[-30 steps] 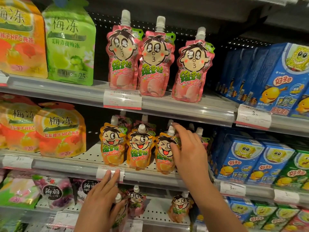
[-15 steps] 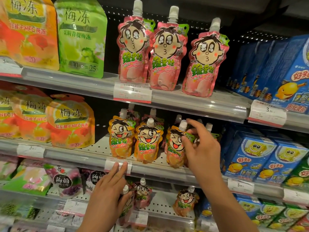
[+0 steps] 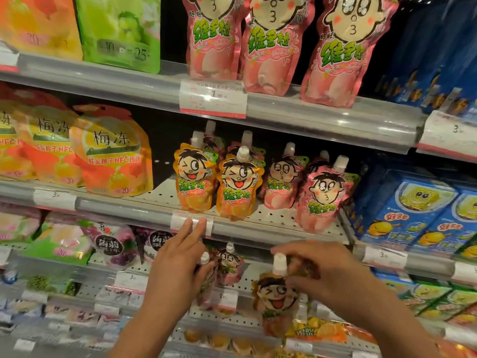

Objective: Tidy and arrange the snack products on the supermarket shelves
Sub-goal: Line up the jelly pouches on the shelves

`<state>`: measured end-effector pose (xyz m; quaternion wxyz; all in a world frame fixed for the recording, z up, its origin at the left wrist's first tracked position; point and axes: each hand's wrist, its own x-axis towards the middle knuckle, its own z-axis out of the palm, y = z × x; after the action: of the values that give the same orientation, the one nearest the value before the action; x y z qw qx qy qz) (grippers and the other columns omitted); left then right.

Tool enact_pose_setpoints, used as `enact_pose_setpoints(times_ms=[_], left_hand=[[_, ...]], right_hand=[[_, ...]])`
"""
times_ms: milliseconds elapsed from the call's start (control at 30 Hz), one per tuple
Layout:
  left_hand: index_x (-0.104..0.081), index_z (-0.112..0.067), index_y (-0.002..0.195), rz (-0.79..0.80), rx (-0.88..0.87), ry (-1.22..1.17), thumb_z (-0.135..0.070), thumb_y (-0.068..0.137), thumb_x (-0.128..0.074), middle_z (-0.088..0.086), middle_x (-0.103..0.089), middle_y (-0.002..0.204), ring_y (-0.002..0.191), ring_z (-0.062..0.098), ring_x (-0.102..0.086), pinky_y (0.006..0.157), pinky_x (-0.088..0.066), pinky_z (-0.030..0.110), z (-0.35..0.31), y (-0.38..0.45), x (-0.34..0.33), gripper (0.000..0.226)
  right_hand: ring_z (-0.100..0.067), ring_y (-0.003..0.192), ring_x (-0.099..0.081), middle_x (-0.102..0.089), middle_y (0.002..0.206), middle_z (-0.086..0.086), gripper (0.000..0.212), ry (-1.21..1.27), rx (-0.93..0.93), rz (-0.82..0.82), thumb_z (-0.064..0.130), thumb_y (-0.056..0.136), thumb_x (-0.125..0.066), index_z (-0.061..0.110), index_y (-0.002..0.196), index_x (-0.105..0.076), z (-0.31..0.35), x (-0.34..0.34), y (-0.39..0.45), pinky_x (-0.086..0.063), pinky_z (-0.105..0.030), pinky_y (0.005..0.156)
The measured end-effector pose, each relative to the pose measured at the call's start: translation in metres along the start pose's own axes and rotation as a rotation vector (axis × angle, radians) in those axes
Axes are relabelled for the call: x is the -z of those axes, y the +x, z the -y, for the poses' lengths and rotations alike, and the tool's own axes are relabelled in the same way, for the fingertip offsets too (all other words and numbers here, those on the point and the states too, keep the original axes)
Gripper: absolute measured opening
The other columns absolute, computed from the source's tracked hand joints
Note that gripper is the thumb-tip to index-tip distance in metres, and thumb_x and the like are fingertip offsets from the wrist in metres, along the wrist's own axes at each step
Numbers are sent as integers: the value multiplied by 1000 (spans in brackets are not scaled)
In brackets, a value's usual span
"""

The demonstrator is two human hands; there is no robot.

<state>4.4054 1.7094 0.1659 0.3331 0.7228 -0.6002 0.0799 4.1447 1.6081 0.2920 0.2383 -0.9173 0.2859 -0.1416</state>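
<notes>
The right hand [image 3: 333,275] pinches an orange spouted pouch [image 3: 277,301] by its neck just under the white cap, fingers closed on it, holding it upright in front of the lower shelf [image 3: 245,282]. The left hand [image 3: 178,270] is wrapped around a pink spouted pouch [image 3: 206,280] at that same shelf's front edge, its index and middle fingers stretched up across the price tag [image 3: 192,223] on the middle shelf's rail.

On the middle shelf [image 3: 278,218], two more orange pouches [image 3: 219,182] stand side by side and touching, near the front edge above the left hand. To their right stand pink pouches [image 3: 322,197]; one leans out at the front edge, another sits further back between it and the orange pair. Large orange jelly bags [image 3: 108,156] fill the left end of this shelf, blue boxes [image 3: 418,210] the right end.

On the top shelf [image 3: 335,120], three large pink pouches [image 3: 271,45] stand in a row at the front edge, with a green bag [image 3: 121,29] to their left.
</notes>
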Motion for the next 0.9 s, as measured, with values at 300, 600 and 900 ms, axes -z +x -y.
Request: enact_pose_setpoints(times_ms=[300,600,900], left_hand=[[-54,-23,73,26,9,12,-26,76,-85,-3,-42,156,148,27,-33,101,-49,52,-1,0,1,32],[-51,-27,75,27,-1,26,-29,77,-84,-5,-38,159,151,24,-28,106,-47,48,0,-2,-2,34],[-47,-28,74,11,4,39,-29,77,-84,-5,-39,158,150,25,-29,107,-46,47,-2,-2,-1,37]], right_hand=[[-12,91,-61,-69,92,11,18,-359,-183,39,32,91,-65,34,105,-55,-52,-83,13,-51,-32,76],[-20,42,-53,-58,57,5,41,-612,-79,-257,13,55,-90,26,81,-62,-82,-118,36,-40,-30,37],[-23,39,-53,-54,50,1,44,-614,-58,-392,10,47,-96,22,78,-67,-92,-125,47,-27,-29,32]])
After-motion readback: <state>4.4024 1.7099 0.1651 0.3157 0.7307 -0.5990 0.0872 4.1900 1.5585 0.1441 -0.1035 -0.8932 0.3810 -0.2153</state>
